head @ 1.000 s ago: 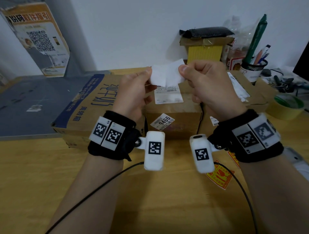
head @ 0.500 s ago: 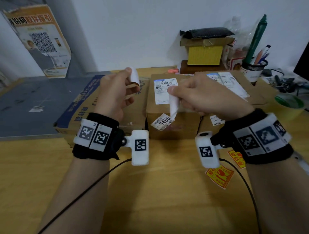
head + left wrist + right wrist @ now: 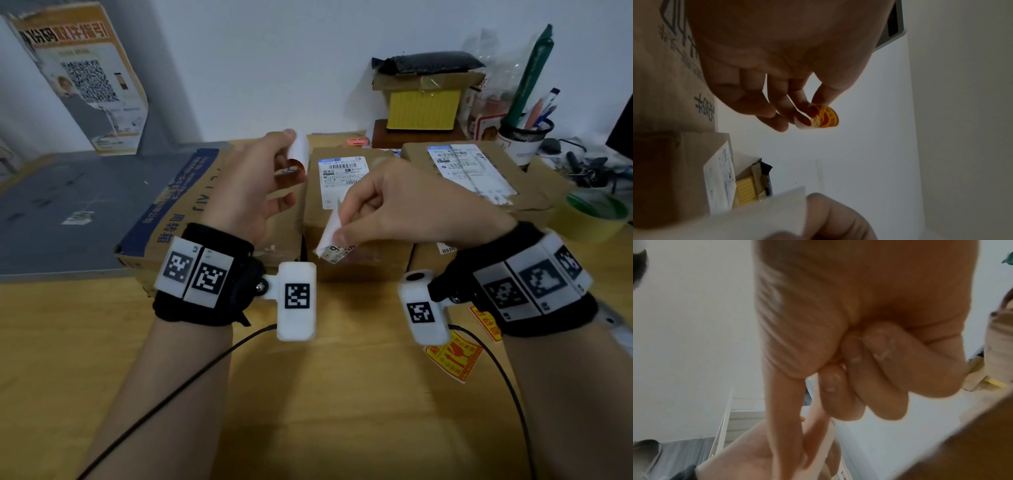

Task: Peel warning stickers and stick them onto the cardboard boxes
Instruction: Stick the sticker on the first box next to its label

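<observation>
The left hand (image 3: 255, 181) pinches a peeled, curled warning sticker (image 3: 823, 117) between thumb and fingertips, above the large printed box (image 3: 191, 205). That box lies directly beneath it, so the left hand is nearer for sticking. The right hand (image 3: 404, 209) pinches the white backing paper (image 3: 330, 229) over the middle box (image 3: 356, 192); spare stickers (image 3: 455, 356) lie on the tabletop (image 3: 342, 411).
</observation>
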Tool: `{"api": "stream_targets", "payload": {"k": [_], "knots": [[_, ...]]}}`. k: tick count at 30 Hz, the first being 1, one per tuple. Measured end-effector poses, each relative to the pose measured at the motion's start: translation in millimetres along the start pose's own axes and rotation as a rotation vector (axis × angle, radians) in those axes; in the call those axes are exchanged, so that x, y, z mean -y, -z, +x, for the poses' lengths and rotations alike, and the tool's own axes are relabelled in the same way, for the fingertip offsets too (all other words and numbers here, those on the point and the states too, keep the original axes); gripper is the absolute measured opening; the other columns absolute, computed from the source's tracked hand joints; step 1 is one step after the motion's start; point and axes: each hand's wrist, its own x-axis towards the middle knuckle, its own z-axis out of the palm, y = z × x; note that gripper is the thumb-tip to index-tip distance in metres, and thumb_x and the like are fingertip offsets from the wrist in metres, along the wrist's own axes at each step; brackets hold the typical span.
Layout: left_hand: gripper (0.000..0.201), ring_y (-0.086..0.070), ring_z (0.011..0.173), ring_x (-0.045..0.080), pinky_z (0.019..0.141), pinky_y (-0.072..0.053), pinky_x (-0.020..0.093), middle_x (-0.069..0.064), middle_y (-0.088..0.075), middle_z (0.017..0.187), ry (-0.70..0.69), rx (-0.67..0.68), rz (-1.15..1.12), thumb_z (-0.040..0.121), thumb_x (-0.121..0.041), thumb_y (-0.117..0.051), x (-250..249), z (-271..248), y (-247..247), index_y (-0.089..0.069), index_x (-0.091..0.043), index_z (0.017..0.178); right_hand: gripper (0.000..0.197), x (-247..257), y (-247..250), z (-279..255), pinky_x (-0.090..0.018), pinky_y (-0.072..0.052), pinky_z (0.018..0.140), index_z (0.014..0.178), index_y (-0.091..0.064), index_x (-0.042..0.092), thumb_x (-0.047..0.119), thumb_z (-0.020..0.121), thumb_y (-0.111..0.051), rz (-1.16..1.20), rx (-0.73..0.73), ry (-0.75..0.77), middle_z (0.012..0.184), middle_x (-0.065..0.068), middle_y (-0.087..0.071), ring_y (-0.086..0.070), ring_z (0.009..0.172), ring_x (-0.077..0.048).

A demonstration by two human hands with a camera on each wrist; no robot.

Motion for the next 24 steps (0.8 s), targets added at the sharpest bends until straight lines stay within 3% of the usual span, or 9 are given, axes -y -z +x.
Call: {"api": "stream_targets", "payload": {"k": [3, 6, 9, 12, 15, 16, 18, 19, 24], "knots": [[0.016, -0.068, 0.064, 0.012, 0.059, -0.045, 0.026, -0.004, -0.063, 0.066, 0.000, 0.000, 0.002, 0.093, -0.033, -0.063, -1, -1, 0, -0.057, -0.018, 0.091, 0.031, 2, 1, -1, -0.019, -0.030, 0.049, 0.066, -0.074, 0.013, 0.038, 0.073, -0.091, 0.000, -0.037, 0.018, 0.045, 0.011, -0.051, -0.039, 0.045, -0.004], [0.014, -0.067, 0.064, 0.012, 0.060, -0.045, 0.027, -0.001, -0.061, 0.075, 0.003, 0.006, 0.000, 0.092, -0.032, -0.063, -2, -2, 0, -0.058, -0.019, 0.094, 0.040, 3, -2, 0, -0.025, -0.031, 0.053, 0.065, -0.077, 0.018, 0.051, 0.088, -0.074, -0.003, -0.024, 0.014, 0.048, 0.001, -0.046, -0.037, 0.045, -0.008], [0.015, -0.067, 0.063, 0.013, 0.058, -0.045, 0.026, 0.002, -0.061, 0.083, 0.006, 0.015, 0.002, 0.093, -0.031, -0.062, -1, -4, -2, -0.058, -0.018, 0.096, 0.049, 5, -4, 1, -0.029, -0.043, 0.058, 0.057, -0.075, 0.021, 0.037, 0.101, -0.060, -0.037, 0.069, -0.061, 0.045, -0.001, -0.050, -0.042, 0.040, -0.009], [0.013, -0.067, 0.064, 0.013, 0.057, -0.045, 0.025, 0.005, -0.062, 0.088, 0.006, 0.032, 0.013, 0.093, -0.031, -0.061, -1, -6, -4, -0.058, -0.018, 0.096, 0.039, 3, -8, 1, -0.025, -0.044, 0.051, 0.064, -0.077, 0.014, 0.034, 0.096, -0.068, -0.089, 0.135, -0.078, 0.046, 0.004, -0.057, -0.049, 0.043, -0.010], [0.013, -0.067, 0.063, 0.012, 0.054, -0.046, 0.022, 0.005, -0.062, 0.087, 0.005, 0.038, 0.023, 0.094, -0.030, -0.061, -2, -8, -6, -0.059, -0.018, 0.098, 0.027, 0, -10, 4, -0.043, -0.052, 0.063, 0.071, -0.082, 0.017, 0.040, 0.085, -0.080, -0.072, 0.126, -0.060, 0.066, -0.008, -0.074, -0.071, 0.070, -0.030], [0.013, -0.067, 0.063, 0.012, 0.054, -0.046, 0.022, 0.004, -0.062, 0.086, 0.005, 0.037, 0.026, 0.094, -0.030, -0.061, -2, -8, -6, -0.059, -0.018, 0.098, 0.024, -1, -11, 5, -0.041, -0.052, 0.062, 0.073, -0.082, 0.017, 0.039, 0.082, -0.083, -0.064, 0.124, -0.061, 0.069, -0.007, -0.075, -0.071, 0.068, -0.026], [0.013, -0.067, 0.064, 0.012, 0.053, -0.045, 0.022, 0.004, -0.062, 0.085, 0.006, 0.038, 0.030, 0.094, -0.030, -0.061, -2, -9, -6, -0.060, -0.018, 0.098, 0.018, -1, -11, 6, -0.023, -0.044, 0.052, 0.076, -0.079, 0.015, 0.031, 0.079, -0.087, -0.032, 0.123, -0.062, 0.057, 0.003, -0.069, -0.058, 0.051, -0.007], [0.013, -0.067, 0.064, 0.012, 0.053, -0.046, 0.023, 0.003, -0.062, 0.085, 0.006, 0.039, 0.034, 0.094, -0.030, -0.061, -2, -9, -7, -0.061, -0.017, 0.098, 0.018, -1, -11, 5, -0.019, -0.040, 0.049, 0.076, -0.076, 0.014, 0.026, 0.079, -0.088, -0.013, 0.118, -0.060, 0.052, 0.006, -0.064, -0.052, 0.046, -0.005], [0.017, -0.068, 0.064, 0.012, 0.053, -0.048, 0.026, 0.002, -0.063, 0.082, 0.004, 0.057, 0.088, 0.093, -0.031, -0.062, -2, -9, -8, -0.066, -0.015, 0.101, 0.026, 1, -8, 7, -0.027, -0.036, 0.052, 0.076, -0.066, 0.016, 0.031, 0.080, -0.087, 0.085, -0.203, 0.017, 0.054, 0.000, -0.056, -0.043, 0.047, -0.010]]}}
